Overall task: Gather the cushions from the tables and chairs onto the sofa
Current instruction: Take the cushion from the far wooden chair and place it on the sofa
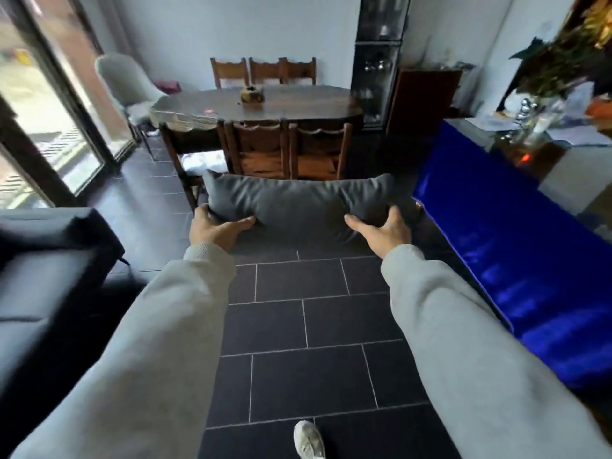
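Two hands carry one grey cushion (pixel 298 207) between them, left hand (pixel 215 226) and right hand (pixel 384 228) each clasping an end, so next we swing leftward to the sofa (pixel 49 260).

Dark tiled floor (pixel 318 326) with pale grout lines, running from the near edge to the far wall. Standing on it: black sofa (pixel 49 279) at left, blue-covered unit (pixel 516 260) at right, oval wooden desk (pixel 265 106) at the back with wooden chairs (pixel 255 150) pushed in on both long sides, grey chair (pixel 127 81) beside its left end. On the desk, one small brown object (pixel 252 93) near the middle, too blurred to identify. White shoe (pixel 308 440) on the floor at the bottom.
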Available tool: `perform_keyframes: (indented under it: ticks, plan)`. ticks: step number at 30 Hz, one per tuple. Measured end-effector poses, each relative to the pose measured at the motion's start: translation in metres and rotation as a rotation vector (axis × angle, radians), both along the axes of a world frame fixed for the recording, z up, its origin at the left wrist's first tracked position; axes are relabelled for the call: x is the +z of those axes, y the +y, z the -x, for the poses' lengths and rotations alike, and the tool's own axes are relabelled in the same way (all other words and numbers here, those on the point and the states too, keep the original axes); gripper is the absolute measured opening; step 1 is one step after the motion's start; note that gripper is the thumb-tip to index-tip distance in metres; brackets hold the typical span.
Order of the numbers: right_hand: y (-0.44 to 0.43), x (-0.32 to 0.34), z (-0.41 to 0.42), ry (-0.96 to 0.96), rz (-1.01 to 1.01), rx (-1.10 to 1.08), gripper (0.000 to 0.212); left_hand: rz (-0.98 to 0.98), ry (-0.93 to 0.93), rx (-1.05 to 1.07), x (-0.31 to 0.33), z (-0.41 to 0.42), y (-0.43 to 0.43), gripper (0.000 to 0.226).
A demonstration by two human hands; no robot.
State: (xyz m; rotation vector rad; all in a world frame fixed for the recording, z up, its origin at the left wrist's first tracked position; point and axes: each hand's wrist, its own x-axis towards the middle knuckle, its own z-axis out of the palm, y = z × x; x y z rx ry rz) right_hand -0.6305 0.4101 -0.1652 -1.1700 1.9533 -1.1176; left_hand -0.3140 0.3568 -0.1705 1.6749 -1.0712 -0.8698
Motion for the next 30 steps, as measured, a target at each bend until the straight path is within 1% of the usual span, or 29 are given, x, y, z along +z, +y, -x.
perform_keyframes:
  ticks: [4, 8, 12, 14, 20, 24, 26, 30]
  plan:
    - [-0.097, 0.009, -0.049, 0.011, 0.019, 0.151, 0.096, 0.021, -0.036, 0.148, 0.012, -0.052, -0.05, 0.088]
    - [-0.181, 0.023, -0.103, 0.031, 0.035, 0.289, 0.097, 0.032, -0.001, 0.276, 0.016, -0.105, -0.083, 0.09]
    - [-0.247, 0.028, -0.175, 0.079, 0.052, 0.442, 0.097, 0.045, 0.023, 0.435, 0.012, -0.167, -0.1, 0.089]
    - [-0.277, 0.026, -0.219, 0.079, 0.055, 0.511, 0.098, 0.059, 0.02, 0.499, 0.009, -0.202, -0.105, 0.089]
    - [-0.347, 0.002, -0.373, 0.083, 0.028, 0.689, 0.098, 0.023, 0.016, 0.69, -0.005, -0.326, -0.117, 0.093]
    - [-0.388, -0.012, -0.476, 0.088, 0.014, 0.772, 0.097, 0.026, 0.014, 0.747, -0.012, -0.419, -0.134, 0.094]
    - [-0.408, -0.012, -0.528, 0.107, 0.005, 0.82, 0.095, 0.005, 0.04, 0.754, -0.014, -0.465, -0.138, 0.1]
    - [-0.438, -0.009, -0.627, 0.162, 0.012, 0.923, 0.088, 0.007, 0.183, 0.763, -0.016, -0.552, -0.138, 0.121]
